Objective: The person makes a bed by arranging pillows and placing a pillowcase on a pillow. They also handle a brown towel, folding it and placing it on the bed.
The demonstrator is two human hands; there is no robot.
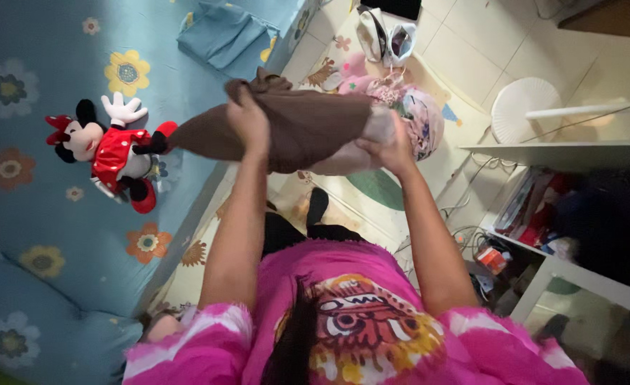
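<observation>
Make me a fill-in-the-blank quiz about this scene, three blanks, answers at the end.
1. Both hands hold up a ____ cloth.
2. The plush mouse lies on the ____ flowered bedsheet.
3. The person's shirt is mostly ____.
Missing words: brown; blue; pink.

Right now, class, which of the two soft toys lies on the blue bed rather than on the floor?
The mouse plush in the red dotted dress, lying on the flowered blue bedsheet. The pink plush lies on the floor mat.

Plush mouse toy (112, 151) on blue floral bedsheet (37, 235); white fan (525, 108) on floor.
</observation>
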